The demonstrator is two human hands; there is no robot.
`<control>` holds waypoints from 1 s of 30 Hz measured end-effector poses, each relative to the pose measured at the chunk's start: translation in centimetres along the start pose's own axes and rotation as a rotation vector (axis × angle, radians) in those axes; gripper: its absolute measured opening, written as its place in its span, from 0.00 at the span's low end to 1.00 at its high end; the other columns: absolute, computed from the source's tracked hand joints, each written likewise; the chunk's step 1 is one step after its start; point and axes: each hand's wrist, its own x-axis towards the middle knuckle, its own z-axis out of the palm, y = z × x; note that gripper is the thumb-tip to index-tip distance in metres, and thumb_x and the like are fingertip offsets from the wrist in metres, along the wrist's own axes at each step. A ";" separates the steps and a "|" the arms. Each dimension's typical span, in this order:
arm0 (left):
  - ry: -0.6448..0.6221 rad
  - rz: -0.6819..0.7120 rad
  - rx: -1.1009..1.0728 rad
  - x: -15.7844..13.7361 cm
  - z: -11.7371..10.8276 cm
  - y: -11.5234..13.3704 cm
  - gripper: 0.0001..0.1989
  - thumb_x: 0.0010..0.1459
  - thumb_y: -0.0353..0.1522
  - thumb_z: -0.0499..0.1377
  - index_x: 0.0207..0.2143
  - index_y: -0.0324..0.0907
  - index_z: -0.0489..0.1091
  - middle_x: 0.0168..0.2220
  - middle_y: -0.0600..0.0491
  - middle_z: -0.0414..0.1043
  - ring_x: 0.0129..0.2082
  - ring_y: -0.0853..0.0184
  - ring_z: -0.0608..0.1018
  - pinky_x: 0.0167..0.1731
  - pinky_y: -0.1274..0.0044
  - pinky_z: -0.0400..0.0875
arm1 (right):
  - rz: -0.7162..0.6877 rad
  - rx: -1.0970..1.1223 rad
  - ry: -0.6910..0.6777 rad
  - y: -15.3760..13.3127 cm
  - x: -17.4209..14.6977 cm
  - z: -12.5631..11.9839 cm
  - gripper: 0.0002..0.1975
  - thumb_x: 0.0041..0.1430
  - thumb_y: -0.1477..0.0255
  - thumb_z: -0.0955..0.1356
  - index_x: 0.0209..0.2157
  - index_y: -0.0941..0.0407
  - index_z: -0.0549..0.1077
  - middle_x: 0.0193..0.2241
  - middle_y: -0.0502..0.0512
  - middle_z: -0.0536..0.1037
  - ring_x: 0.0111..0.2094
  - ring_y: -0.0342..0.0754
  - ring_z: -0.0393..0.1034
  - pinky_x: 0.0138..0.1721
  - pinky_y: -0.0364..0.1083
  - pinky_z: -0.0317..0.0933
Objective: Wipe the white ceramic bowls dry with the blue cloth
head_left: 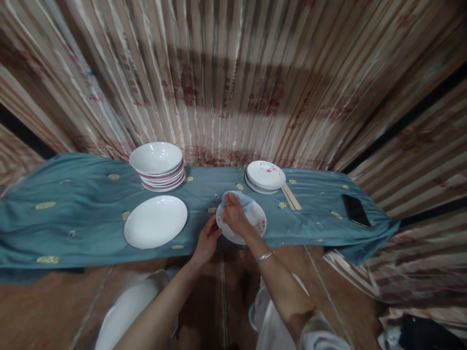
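A white plate with a floral pattern (260,224) rests near the table's front edge. My left hand (208,239) grips its left rim between thumb and fingers. My right hand (235,215), with a silver bangle at the wrist, presses a light blue cloth (246,199) onto the plate's upper part. Part of the plate is hidden under that hand and the cloth. To the left lies a white oval plate (156,222), apart from both hands.
At the back left stands a stack of plates with red rims, topped by a white bowl (156,158). Floral plates (265,175) are stacked at the back right, with wooden chopsticks (291,197) beside them. A black phone (355,210) lies farther right on the blue-green tablecloth (91,209).
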 end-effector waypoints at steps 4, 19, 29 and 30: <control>0.017 -0.020 0.003 -0.1 0.2 0.5 0.25 0.45 0.30 0.58 0.50 0.41 0.70 0.51 0.48 0.74 0.52 0.58 0.74 0.55 0.64 0.64 | -0.086 0.169 -0.030 -1.0 -0.9 0.5 0.26 0.61 0.76 0.57 0.60 0.65 0.60 0.63 0.70 0.57 0.66 0.56 0.46 0.65 0.61 0.43; 0.024 -0.042 -0.045 0.1 0.0 0.3 0.26 0.42 0.33 0.60 0.47 0.39 0.70 0.48 0.46 0.74 0.48 0.58 0.74 0.47 0.67 0.69 | -0.107 0.366 -0.222 -2.2 -5.9 -3.7 0.20 0.58 0.79 0.61 0.48 0.53 0.76 0.51 0.55 0.76 0.53 0.50 0.69 0.57 0.53 0.59; 0.037 -0.062 -0.057 0.1 0.3 0.6 0.25 0.44 0.36 0.64 0.47 0.40 0.71 0.48 0.46 0.75 0.48 0.57 0.75 0.47 0.66 0.69 | 0.111 0.122 -0.232 1.1 -6.6 -7.9 0.15 0.49 0.82 0.65 0.32 0.53 0.81 0.35 0.52 0.82 0.37 0.51 0.75 0.44 0.49 0.66; 0.040 -0.066 -0.070 0.1 0.3 0.5 0.25 0.43 0.36 0.64 0.47 0.40 0.71 0.48 0.45 0.75 0.48 0.57 0.75 0.48 0.65 0.69 | 0.131 0.086 -0.205 1.4 -6.4 -7.9 0.15 0.48 0.82 0.65 0.32 0.53 0.80 0.36 0.52 0.82 0.38 0.51 0.75 0.45 0.49 0.66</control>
